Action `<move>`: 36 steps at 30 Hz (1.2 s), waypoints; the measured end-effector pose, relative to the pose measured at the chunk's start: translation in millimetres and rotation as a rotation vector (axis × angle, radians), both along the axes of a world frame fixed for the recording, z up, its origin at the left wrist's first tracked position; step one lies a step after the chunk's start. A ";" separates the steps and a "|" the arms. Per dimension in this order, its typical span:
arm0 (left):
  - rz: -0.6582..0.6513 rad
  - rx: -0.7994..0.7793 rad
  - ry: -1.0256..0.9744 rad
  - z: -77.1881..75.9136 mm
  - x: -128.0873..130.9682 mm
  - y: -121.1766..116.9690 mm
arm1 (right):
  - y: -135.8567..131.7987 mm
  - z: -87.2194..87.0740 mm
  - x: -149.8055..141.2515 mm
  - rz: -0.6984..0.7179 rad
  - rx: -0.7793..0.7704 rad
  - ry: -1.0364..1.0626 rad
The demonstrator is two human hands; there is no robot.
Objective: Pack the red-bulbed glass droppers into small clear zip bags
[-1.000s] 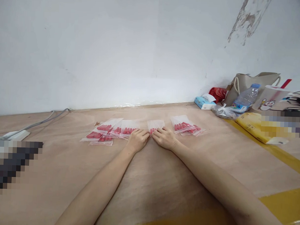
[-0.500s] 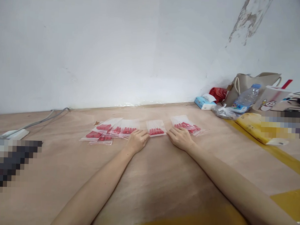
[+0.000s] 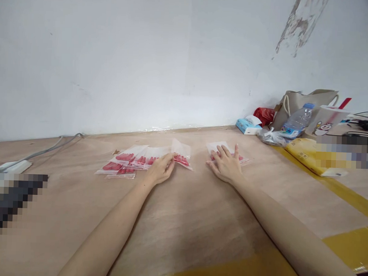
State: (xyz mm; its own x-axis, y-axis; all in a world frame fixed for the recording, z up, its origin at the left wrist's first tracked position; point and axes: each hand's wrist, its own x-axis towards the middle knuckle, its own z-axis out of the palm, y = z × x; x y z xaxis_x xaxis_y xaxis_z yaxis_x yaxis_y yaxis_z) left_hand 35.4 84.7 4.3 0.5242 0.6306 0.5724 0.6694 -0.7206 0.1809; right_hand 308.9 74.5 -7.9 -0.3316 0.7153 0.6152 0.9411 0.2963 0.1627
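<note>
Between the thumb and fingers of my left hand (image 3: 161,168) is the edge of a clear zip bag (image 3: 182,151) with several red pieces inside; the bag is tilted. Left of that hand, several more zip bags (image 3: 124,162) with red pieces lie overlapping on the table. My right hand (image 3: 227,163) is spread open over another small group of zip bags (image 3: 215,146) and partly hides them. I cannot make out exactly what the red pieces are.
The table (image 3: 181,226) meets a white wall. At the right are a tissue pack (image 3: 248,126), a plastic bottle (image 3: 299,118), a cup with a red straw (image 3: 325,123), a grey bag (image 3: 312,98) and a yellow packet (image 3: 304,152). A cable (image 3: 51,148) runs at the left.
My left hand has shifted left, and the middle bag, flat before, is now tilted in its fingers. My right hand's fingers have spread out over the right-hand bags.
</note>
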 end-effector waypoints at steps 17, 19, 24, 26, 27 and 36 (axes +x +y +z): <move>0.042 0.131 0.261 13.8 13.2 -10.3 | -4.5 -4.3 -43.5 0.289 -0.292 0.123; -0.007 0.136 0.302 6.5 28.5 -8.5 | -2.8 -4.1 -32.0 0.294 -0.281 0.173; -0.063 0.153 0.380 -6.9 45.6 4.1 | 2.3 -4.8 1.7 0.256 -0.255 0.190; -0.052 0.158 0.394 -10.5 47.6 7.5 | 4.2 -6.6 6.2 0.228 -0.227 0.181; -0.036 0.161 0.393 -11.9 48.0 8.2 | 5.4 -7.8 6.3 0.225 -0.208 0.169; 0.082 0.160 0.320 -17.9 43.2 2.1 | 8.0 -6.4 -9.7 0.244 -0.129 0.099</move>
